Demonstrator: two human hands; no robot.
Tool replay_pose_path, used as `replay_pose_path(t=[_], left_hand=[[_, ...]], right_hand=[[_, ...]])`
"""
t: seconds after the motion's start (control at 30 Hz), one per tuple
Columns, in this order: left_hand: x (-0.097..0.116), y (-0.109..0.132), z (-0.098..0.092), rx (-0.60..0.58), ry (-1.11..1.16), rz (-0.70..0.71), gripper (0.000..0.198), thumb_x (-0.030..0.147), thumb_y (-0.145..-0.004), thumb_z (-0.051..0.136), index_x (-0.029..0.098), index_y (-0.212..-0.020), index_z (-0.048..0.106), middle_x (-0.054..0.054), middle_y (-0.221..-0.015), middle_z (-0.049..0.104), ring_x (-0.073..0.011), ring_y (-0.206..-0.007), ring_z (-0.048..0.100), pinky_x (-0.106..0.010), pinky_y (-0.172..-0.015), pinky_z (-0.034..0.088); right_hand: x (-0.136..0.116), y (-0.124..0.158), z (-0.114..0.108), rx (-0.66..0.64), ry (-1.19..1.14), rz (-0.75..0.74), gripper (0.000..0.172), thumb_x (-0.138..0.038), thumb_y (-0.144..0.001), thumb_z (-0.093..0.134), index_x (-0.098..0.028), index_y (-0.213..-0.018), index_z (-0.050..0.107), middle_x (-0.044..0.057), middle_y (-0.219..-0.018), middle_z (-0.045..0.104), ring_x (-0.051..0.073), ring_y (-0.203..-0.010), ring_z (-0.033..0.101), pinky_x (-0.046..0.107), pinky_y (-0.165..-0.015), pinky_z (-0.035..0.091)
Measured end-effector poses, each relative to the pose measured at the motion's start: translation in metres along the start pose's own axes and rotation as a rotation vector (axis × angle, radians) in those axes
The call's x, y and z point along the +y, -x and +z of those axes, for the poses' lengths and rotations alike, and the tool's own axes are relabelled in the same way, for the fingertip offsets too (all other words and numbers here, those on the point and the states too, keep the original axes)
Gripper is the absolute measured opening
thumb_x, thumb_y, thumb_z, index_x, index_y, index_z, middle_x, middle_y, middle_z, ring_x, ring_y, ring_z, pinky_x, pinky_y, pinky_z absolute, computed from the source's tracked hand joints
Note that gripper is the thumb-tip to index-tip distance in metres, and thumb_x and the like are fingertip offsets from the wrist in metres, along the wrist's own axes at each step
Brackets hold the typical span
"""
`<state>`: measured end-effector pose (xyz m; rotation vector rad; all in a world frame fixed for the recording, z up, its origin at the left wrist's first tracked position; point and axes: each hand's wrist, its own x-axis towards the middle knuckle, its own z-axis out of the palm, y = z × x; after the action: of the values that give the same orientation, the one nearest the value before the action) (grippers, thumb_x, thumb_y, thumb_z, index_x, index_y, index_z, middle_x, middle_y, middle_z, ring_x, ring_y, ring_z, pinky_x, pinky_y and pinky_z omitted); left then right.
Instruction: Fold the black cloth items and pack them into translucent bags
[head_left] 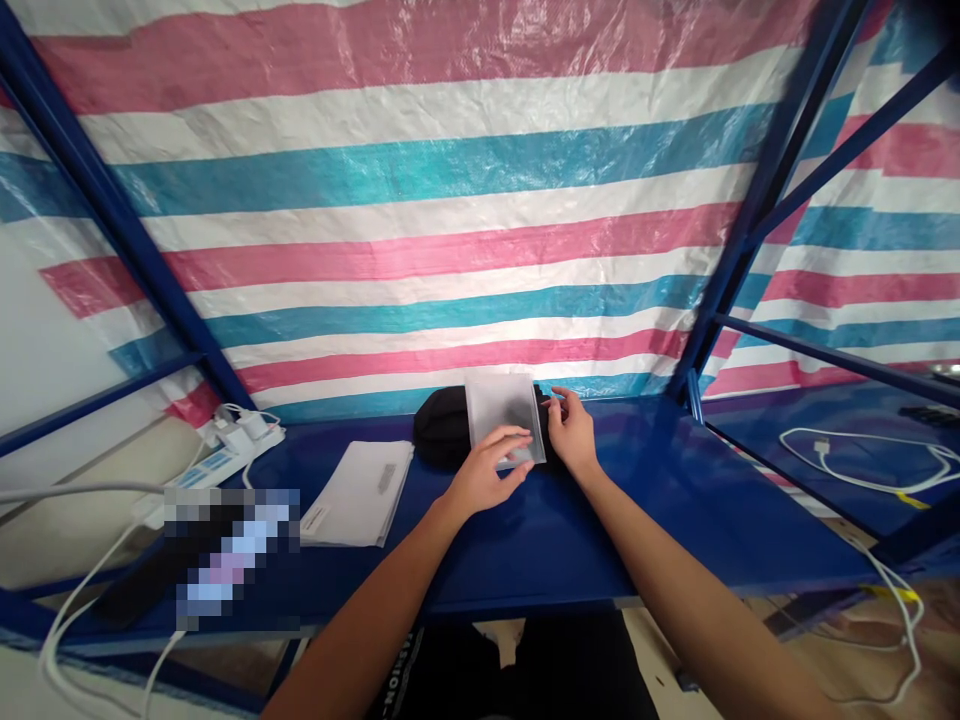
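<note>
A black fabric pouch [439, 428] lies on the blue shelf, close to the striped sheet. Across its middle stands a translucent plastic bag [501, 400], which covers part of the pouch. My left hand [491, 472] is at the bag's lower front, its fingers and thumb apart over the plastic. At the pouch's right end, my right hand [573, 432] has its fingers curled at the black fabric, beside the bag's right edge. The exact grip of its fingertips is partly hidden.
To the left lies a stack of flat white packets [364, 492]. A white power strip [225, 455] with chargers and cables sits at the left end, near a blurred-out device [232, 560]. Blue metal posts [750, 240] frame the shelf [517, 560]. A white cable [862, 440] lies at right.
</note>
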<state>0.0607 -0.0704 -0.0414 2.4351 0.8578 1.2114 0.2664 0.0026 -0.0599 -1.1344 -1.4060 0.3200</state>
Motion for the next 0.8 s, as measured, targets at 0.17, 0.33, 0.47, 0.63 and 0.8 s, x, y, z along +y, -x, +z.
replay_pose_path(t=[0.17, 0.33, 0.47, 0.63, 0.8], left_hand=[[-0.013, -0.006, -0.022, 0.541, -0.286, -0.189, 0.045, 0.039, -0.100, 0.073, 0.025, -0.141, 0.063, -0.016, -0.150, 0.058, -0.0345, -0.146, 0.051, -0.054, -0.125, 0.039], [-0.029, -0.007, -0.027, 0.586, 0.287, -0.479, 0.082, 0.046, -0.087, 0.087, 0.026, -0.155, 0.047, -0.017, -0.156, 0.057, -0.0336, -0.141, 0.059, -0.048, -0.114, 0.051], [-0.020, -0.007, -0.016, 0.391, 0.640, -0.613, 0.059, 0.047, -0.084, 0.090, 0.019, -0.132, 0.071, -0.014, -0.132, 0.076, -0.0350, -0.126, 0.070, -0.047, -0.108, 0.056], [-0.008, -0.006, -0.002, 0.309, 0.769, -0.627, 0.062, 0.039, -0.076, 0.097, 0.019, -0.130, 0.074, -0.014, -0.131, 0.077, -0.0350, -0.121, 0.073, -0.047, -0.106, 0.057], [-0.013, -0.008, -0.004, 0.459, 0.881, -0.740, 0.057, 0.036, -0.069, 0.100, 0.017, -0.119, 0.079, -0.013, -0.117, 0.082, -0.0335, -0.108, 0.077, -0.045, -0.099, 0.060]], right_hand=[[-0.008, 0.003, -0.002, -0.053, -0.102, -0.043, 0.039, -0.047, -0.105, 0.050, -0.021, -0.132, 0.060, 0.010, -0.105, 0.081, 0.028, -0.091, 0.077, 0.041, -0.083, 0.060], [-0.012, 0.009, 0.004, -0.117, -0.172, -0.063, 0.039, -0.046, -0.106, 0.051, -0.022, -0.136, 0.057, 0.010, -0.106, 0.079, 0.027, -0.094, 0.076, 0.040, -0.082, 0.061], [-0.014, 0.014, 0.010, -0.127, -0.165, -0.046, 0.035, -0.050, -0.105, 0.052, -0.023, -0.127, 0.058, 0.010, -0.110, 0.074, 0.026, -0.089, 0.075, 0.039, -0.081, 0.061], [-0.017, 0.018, 0.012, -0.064, -0.093, -0.033, 0.029, -0.053, -0.100, 0.061, -0.024, -0.101, 0.056, 0.005, -0.093, 0.068, 0.023, -0.076, 0.066, 0.037, -0.072, 0.055], [-0.025, 0.016, 0.010, -0.180, -0.189, -0.056, 0.037, -0.057, -0.099, 0.062, -0.024, -0.083, 0.062, 0.004, -0.087, 0.068, 0.023, -0.081, 0.064, 0.035, -0.075, 0.055]])
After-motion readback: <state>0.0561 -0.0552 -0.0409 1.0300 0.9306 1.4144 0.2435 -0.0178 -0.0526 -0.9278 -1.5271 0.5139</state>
